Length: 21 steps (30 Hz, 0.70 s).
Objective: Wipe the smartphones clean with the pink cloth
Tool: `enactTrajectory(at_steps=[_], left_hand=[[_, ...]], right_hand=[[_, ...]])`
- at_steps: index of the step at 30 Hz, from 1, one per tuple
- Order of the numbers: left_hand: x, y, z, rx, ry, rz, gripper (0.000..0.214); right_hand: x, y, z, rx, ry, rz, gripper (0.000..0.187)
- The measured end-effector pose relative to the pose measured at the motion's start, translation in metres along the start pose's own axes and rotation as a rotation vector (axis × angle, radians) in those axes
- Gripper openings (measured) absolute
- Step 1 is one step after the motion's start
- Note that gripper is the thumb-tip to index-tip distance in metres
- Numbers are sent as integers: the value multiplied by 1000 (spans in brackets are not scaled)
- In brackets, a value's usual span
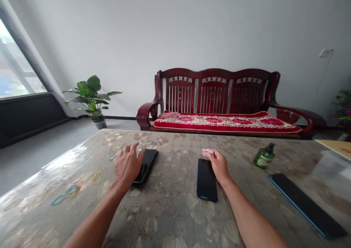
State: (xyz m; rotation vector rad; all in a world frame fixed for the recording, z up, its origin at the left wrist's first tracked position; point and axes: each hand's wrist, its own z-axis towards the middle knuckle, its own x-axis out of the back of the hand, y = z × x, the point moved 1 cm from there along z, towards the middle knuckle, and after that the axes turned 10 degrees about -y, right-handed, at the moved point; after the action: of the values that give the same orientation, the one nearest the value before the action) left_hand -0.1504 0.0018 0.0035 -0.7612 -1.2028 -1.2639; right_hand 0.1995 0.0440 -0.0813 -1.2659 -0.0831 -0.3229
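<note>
My left hand (127, 164) is open, its fingers spread and its thumb over the left side of a black phone (149, 160). That phone seems to lie on another dark flat item, partly hidden by the hand. In my right hand (220, 164), thumb and fingers pinch a small pale pink piece (207, 152), perhaps folded cloth or paper; its kind is unclear. Just below it, a second phone (207, 180) lies face up with a dark screen, its upper right edge beside the hand.
Several coloured elastic bands (72, 190) lie on the patterned tabletop (170, 211) at left. A green pump bottle (264, 156), a long dark blue-edged slab (305, 204) and a clear plastic box (327, 167) stand or lie at right. Behind are a wooden bench (216, 72) and a potted plant (91, 94).
</note>
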Motion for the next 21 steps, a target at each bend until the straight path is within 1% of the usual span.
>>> enactTrajectory(at_steps=[1,2,3,5,6,7,10,13,16,19,21], left_hand=[[1,12,-10,-85,64,-51,43],[1,26,-21,-210,68,-117,38],[-1,40,-33,-366,18,-184,34],[-10,68,-59,-626,-107,-294,26],[-15,80,-71,-740,-186,-345,24],[-20,91,-82,-821,-254,-389,24],[-33,115,-104,-913,-388,-431,32],[-40,126,-111,-962,-460,-387,33],[-44,129,-113,-998,-462,-325,27],[-47,129,-115,-1006,-430,-285,28],[-47,130,-117,-1006,-414,-271,26]], right_hand=[[0,0,0,4,5,0,34],[0,-1,0,8,12,-3,34],[1,-1,0,12,21,-8,33],[2,-2,0,23,49,-32,33],[3,-2,-1,30,67,-50,33],[4,-2,-1,38,84,-72,33],[7,-3,-4,68,108,-148,32],[6,-9,-9,97,105,-225,27],[3,-21,-17,169,40,-440,22],[0,-35,-24,265,-80,-739,22],[-2,-44,-28,296,-152,-853,23]])
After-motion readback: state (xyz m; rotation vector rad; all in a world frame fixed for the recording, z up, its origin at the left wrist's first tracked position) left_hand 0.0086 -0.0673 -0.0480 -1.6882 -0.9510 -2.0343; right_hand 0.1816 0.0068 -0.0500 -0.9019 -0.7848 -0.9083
